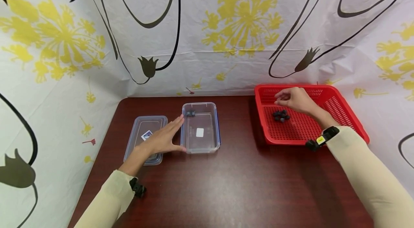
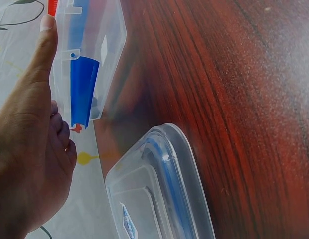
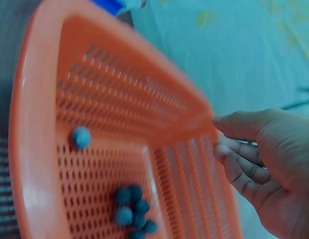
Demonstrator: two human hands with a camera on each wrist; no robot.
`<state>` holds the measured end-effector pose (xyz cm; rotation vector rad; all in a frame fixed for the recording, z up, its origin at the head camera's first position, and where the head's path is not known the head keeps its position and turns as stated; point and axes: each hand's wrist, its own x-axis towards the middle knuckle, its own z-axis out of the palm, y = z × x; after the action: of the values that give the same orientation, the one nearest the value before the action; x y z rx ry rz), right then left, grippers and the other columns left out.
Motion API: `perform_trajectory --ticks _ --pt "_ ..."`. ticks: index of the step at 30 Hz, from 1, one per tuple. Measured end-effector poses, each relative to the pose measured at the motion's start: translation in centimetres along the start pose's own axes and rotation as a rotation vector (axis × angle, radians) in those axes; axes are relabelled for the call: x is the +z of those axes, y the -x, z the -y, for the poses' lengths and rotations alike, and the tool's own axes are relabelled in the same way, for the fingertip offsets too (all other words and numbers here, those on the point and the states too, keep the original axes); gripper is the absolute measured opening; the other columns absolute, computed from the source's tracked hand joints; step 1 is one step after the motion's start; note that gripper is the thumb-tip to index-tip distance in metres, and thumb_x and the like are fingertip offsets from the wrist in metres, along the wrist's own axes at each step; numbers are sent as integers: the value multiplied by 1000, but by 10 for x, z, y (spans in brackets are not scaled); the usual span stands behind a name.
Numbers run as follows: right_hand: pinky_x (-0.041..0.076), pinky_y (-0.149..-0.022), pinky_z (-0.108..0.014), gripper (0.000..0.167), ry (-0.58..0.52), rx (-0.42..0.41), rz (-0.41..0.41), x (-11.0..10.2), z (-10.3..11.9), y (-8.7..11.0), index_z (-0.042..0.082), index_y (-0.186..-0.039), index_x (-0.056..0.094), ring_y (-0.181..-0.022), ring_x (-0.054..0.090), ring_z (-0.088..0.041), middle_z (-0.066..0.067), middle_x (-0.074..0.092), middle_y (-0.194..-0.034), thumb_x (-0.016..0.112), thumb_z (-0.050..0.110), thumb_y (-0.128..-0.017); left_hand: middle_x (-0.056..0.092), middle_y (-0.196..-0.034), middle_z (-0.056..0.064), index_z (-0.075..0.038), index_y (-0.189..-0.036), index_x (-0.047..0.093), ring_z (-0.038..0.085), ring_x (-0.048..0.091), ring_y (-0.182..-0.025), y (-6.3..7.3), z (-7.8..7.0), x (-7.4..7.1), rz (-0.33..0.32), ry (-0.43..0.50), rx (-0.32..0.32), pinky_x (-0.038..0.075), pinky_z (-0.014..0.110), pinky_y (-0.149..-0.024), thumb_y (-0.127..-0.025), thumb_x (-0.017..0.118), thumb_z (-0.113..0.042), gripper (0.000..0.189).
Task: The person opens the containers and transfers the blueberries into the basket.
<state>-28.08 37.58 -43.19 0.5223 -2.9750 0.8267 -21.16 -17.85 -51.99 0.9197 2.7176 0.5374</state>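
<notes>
My left hand rests along the left side of a clear plastic food container, fingers straight and thumb spread toward its near corner. Two or so dark blueberries lie in the container's far left corner. A blue latch shows on its side in the left wrist view. Over the red basket my right hand hovers with loosely bent fingers; nothing shows between them. Below it, several blueberries cluster on the basket floor. The right wrist view shows one blueberry apart from the cluster.
The container's clear lid, bearing a blue-and-white label, lies left of it, partly under my left forearm. A dark reddish-brown table carries everything. A patterned white cloth hangs behind and beside the table.
</notes>
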Motion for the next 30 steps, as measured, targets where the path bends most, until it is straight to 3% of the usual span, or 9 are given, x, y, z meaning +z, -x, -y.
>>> perform_trajectory --ticks 6,15,20,30 --pt "53 -69 -12 21 -4 -90 -32 -1 35 -7 3 -107 81 -81 76 -18 -8 81 -94 86 13 -90 2 -180 5 -9 -171 10 29 14 -164 -1 -1 -1 -3 5 4 21 51 -131 -82 76 -75 129" --pt "55 -67 -20 23 -37 -209 -6 15 85 -22 4 -107 81 -77 74 -15 -2 80 -89 89 14 -88 2 -180 5 -9 -171 9 28 13 -164 -1 -1 1 8 3 1 20 51 -131 -82 75 -76 130" --pt "55 -67 -21 24 -73 -269 47 34 110 -37 4 -108 81 -80 75 -16 -3 80 -92 88 15 -88 2 -179 6 -9 -171 9 28 13 -164 -1 0 1 3 -6 6 19 50 -131 -82 76 -75 129" --pt "60 -77 -28 28 -186 -253 152 95 157 -69 4 -111 81 -83 74 -13 -1 79 -92 88 18 -88 4 -179 10 -6 -170 11 28 12 -164 -1 0 0 -8 -52 33 17 48 -132 -83 75 -76 129"
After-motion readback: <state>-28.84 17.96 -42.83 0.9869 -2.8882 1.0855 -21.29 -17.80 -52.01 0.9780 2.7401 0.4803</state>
